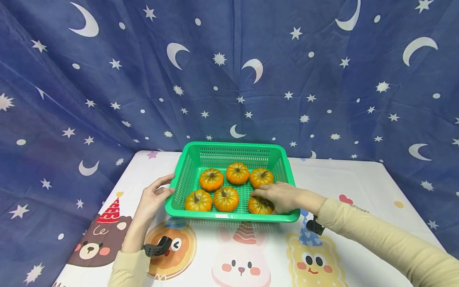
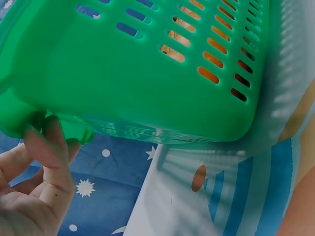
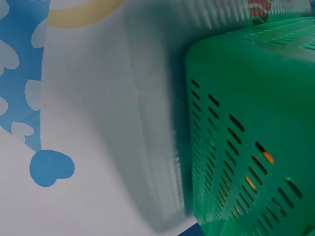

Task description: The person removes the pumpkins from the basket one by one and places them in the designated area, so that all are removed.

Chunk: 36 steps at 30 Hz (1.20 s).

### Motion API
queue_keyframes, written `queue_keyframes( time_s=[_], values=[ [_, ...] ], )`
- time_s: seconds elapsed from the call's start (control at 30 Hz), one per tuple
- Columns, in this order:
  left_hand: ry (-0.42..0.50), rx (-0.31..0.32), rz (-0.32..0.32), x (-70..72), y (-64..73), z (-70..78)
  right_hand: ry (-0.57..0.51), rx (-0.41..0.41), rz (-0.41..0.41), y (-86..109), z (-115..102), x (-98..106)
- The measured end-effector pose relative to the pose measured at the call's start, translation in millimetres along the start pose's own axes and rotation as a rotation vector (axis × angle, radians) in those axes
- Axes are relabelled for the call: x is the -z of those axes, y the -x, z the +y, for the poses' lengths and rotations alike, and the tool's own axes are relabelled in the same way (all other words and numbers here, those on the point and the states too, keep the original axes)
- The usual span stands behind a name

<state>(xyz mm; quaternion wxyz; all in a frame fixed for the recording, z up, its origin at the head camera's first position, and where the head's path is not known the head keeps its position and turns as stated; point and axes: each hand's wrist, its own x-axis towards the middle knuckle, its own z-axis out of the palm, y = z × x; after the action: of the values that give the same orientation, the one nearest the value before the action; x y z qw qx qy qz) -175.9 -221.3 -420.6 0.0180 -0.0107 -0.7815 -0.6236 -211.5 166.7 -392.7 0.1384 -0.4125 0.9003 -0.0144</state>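
A green plastic basket [image 1: 229, 216] with slotted walls holds several small orange pumpkins. At its left rim my left hand [image 1: 154, 197] grips the edge; the left wrist view shows those fingers [image 2: 51, 142] bent up against the underside of the lip. My right hand [image 1: 277, 196] reaches over the right wall and holds the front right pumpkin [image 1: 259, 208] from above, partly covering it. Just behind that hand sits the back right pumpkin [image 1: 261, 177]. Only the basket's outer wall [image 3: 256, 123] and the tablecloth show in the right wrist view, the hand being out of sight there.
Left of the held pumpkin are a front middle pumpkin [image 1: 226, 200] and a front left one [image 1: 198, 201]. Two more, a pumpkin [image 1: 211, 180] and another pumpkin [image 1: 237, 173], lie behind them. A white cartoon tablecloth [image 1: 344, 179] covers the table, with a blue starry curtain [image 1: 229, 71] behind.
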Motion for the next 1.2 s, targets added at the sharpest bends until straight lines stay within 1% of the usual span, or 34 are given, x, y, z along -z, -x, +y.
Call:
queue_keyframes(
  time_s=[0.2,0.4,0.6,0.87,1.1,1.2],
  values=[
    [-0.012,-0.001,0.006,-0.3,-1.6,-2.7,0.019,0.000,0.027,0.7,0,-2],
    [-0.007,0.003,0.001,-0.2,-1.1,-1.7,0.047,0.011,0.066,-0.1,1,-4],
    [-0.002,0.012,0.003,-1.0,0.9,1.1,-0.008,-0.004,0.111,-1.7,3,-2],
    [0.008,0.003,0.006,-1.6,0.6,2.2,-0.057,-0.010,0.170,-0.8,4,6],
    [0.011,0.015,0.005,-2.2,0.7,2.9,-0.091,-0.008,0.276,3.4,3,11],
    [0.008,0.018,0.007,-2.0,1.0,3.3,-0.104,-0.023,0.314,6.8,2,14]
  ],
)
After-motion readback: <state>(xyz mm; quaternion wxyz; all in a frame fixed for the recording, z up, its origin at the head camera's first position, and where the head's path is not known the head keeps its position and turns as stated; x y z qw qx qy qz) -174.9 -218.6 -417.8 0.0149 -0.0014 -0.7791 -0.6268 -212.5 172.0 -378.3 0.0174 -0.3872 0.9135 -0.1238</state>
